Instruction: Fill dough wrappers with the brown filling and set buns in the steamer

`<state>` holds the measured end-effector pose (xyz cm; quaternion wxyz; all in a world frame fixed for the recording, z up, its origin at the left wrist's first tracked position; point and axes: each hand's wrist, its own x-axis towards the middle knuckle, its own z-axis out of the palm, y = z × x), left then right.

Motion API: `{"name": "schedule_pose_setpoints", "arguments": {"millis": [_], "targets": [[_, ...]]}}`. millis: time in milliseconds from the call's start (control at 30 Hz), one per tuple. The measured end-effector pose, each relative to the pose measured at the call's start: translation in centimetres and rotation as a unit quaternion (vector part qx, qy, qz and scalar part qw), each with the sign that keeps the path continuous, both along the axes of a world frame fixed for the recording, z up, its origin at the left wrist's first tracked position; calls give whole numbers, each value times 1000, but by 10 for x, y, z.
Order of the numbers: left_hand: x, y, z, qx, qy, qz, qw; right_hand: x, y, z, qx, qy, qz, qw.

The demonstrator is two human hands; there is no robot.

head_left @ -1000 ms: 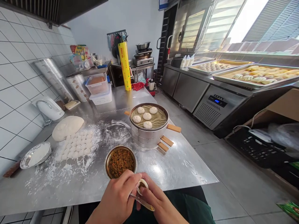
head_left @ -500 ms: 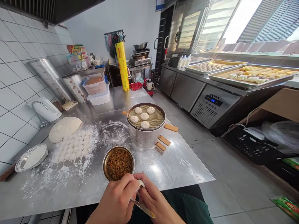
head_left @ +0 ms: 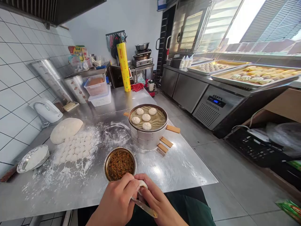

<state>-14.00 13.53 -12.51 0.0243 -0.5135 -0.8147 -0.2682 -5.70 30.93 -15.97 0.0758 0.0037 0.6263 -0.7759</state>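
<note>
Close to my body, at the table's near edge, both hands meet around a small white dough bun. My right hand is curled about it, with the thumb laid over the dough. My left hand is closed, its fingertips pinching the bun's left side. A flat, narrow filling spatula comes out from under my left fingers and slants down across my right palm, its end smeared yellowish. Just beyond the hands stands a metal bowl of brown chopped filling. My fingers partly hide the bun.
Beyond the bowl, a round steamer with wooden handles carries several buns. Floured dough pieces, a large dough lump and a flour plate lie left. Yellow film roll stands behind. Pastry trays rest on the right counter.
My fingers have shifted slightly on the bun, and more of the white dough shows between them. The spatula has tilted a little. The whole view has moved slightly.
</note>
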Motion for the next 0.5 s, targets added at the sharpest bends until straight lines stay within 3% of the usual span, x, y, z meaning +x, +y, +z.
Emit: {"name": "schedule_pose_setpoints", "arguments": {"millis": [100,267,500], "targets": [[-1,0,-3,2,8,-19,1000,0,1,3,3,7,-2,1000],[-2,-2,-6,-13,-8,8,1000,1,1,4,-62,-43,-17,997],[-2,0,-5,6,10,-13,1000,-1,-2,4,-22,-10,-28,999]]}}
